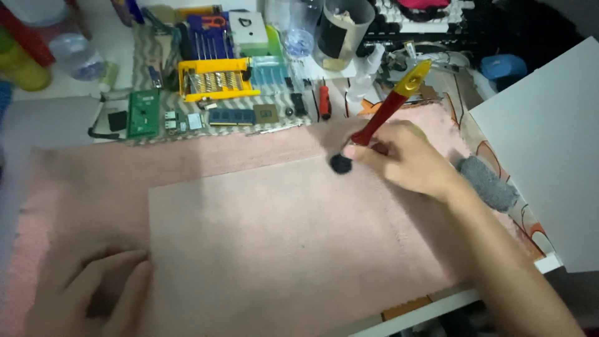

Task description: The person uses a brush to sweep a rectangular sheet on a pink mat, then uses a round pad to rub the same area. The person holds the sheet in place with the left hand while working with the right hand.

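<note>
Nearest the camera, your left hand (87, 290) rests flat, fingers loosely spread and holding nothing, on the left edge of a pale pink rectangular board (274, 243), pinning it to the fluffy pink cloth (81, 181) beneath. Your right hand (409, 159), beyond the board's far right corner, grips a red-handled brush with a yellow end cap (390, 106); its round black tip (340, 163) touches the board at that far edge. Judged from this view, the brushing is at an early stage — the tip sits at one corner, and the broad face of the board between your hands shows no visible mark of work done, though blur hides fine detail.

Just right of your right wrist lies a grey fuzzy roll (490, 182). Beyond both hands the white desk carries a yellow tray of screwdriver bits (215, 81), a green circuit board (144, 112), small memory modules and chips, and clear plastic cups (340, 31) — a crowded electronics bench. A white panel (549, 150) stands to the right.
</note>
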